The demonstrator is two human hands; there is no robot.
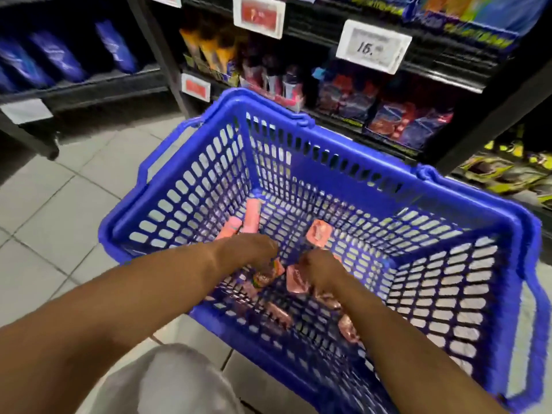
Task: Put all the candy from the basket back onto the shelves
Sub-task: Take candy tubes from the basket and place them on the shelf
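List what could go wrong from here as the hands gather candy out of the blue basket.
1. Small wrappers near the left hand and right hand could slip through the open mesh of the basket.
2. The pink tubes lie beyond the hands and might be overlooked.
3. The frame is blurred, so either grip may be unsure.

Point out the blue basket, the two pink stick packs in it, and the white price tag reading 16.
blue basket [268,104]: head view, far rim.
pink stick packs [252,216]: head view, middle of the longer pack, far-left basket floor.
white price tag [373,46]: head view, centre of the tag on the shelf edge.
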